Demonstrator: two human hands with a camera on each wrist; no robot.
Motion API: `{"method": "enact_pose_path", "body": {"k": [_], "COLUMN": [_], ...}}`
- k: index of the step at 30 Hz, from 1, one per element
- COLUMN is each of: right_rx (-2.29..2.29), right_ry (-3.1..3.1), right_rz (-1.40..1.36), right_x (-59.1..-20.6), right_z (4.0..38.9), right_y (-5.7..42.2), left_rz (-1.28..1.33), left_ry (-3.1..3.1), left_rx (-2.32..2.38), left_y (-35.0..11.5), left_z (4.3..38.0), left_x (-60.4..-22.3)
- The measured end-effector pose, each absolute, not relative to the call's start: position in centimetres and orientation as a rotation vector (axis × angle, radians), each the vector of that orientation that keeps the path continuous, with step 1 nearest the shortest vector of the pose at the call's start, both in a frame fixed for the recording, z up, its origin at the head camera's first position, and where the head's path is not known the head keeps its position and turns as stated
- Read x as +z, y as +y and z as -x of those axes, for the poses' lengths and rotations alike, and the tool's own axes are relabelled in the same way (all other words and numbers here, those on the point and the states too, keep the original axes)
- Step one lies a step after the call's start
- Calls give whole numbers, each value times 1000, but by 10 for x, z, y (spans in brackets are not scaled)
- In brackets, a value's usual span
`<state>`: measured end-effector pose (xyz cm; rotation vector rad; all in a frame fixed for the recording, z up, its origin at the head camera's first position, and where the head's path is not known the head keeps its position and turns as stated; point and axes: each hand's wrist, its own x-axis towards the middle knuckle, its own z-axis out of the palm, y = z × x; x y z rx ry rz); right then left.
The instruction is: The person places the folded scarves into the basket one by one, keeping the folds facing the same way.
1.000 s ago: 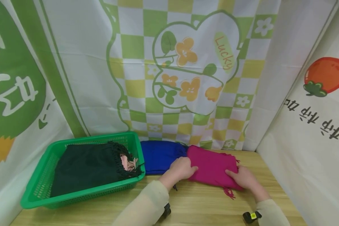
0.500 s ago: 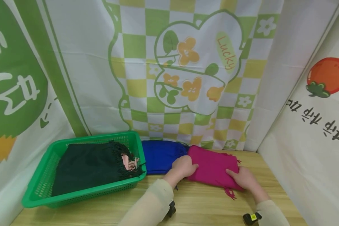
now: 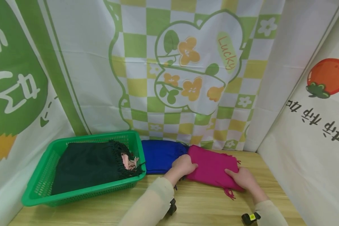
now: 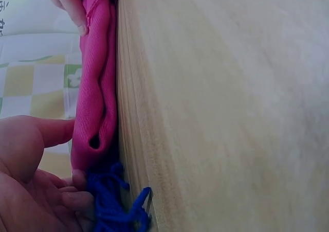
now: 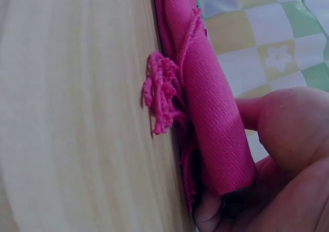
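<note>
A folded magenta scarf (image 3: pixel 212 166) with fringe lies flat on the wooden table in the head view. At its left edge my left hand (image 3: pixel 183 165) holds it, thumb on top and fingers bent at the side, close to blue fringe (image 4: pixel 110 198). My right hand (image 3: pixel 243 178) grips the right edge; in the right wrist view its thumb presses the top while fingers reach beneath the fold. Left of the magenta one lies a folded blue scarf (image 3: pixel 161 157), partly hidden by the basket.
A green plastic basket (image 3: pixel 94 192) stands at the left with a folded black scarf (image 3: pixel 84 166) inside. Pink cloth with pale fringe (image 3: pixel 130 161) shows beside the black fringe. A printed curtain (image 3: pixel 169 94) closes off the back, and a white side wall (image 3: pixel 308 150) borders the right.
The head view has shifted slightly. Both hands stay on the magenta scarf's edges, and the scarf itself has hardly moved.
</note>
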<state>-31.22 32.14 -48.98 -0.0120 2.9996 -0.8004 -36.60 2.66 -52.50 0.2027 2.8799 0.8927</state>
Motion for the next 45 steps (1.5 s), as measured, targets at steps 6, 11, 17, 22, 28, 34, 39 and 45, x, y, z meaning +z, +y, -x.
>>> {"method": "enact_pose_path", "body": {"k": [6,11,17,22,28,34,39,45], "right_rx": [-895,-948,-1015,-1026,-1009,-1012,-1011,-989], "right_ry": [2969,2952,2914,2905,2916,2920,2924,2928], "right_rz": [-4,-31,-57,-73,-50,-34,-17,-15], "right_x": [-489,-490,-492,-492,-493,-496,-497,-499], "right_z": [312,312,313,310,309,312,313,313], "right_y": [320,319,320,317,314,313,313,314], "left_rz": [-178,-146,-148,-172,-156,-129,-128,-151], "left_ry": [2898,2887,2884,2821,2511,2431,2438,2409], "left_rx": [888,920,913,1020,1486,1589,1569,1591], "left_y": [27,25,23,22,20,21,23,23], "left_z": [375,377,377,364,338,331,330,327], "left_x": [-535,-536,-533,-521,-505,-503,-503,-502]}}
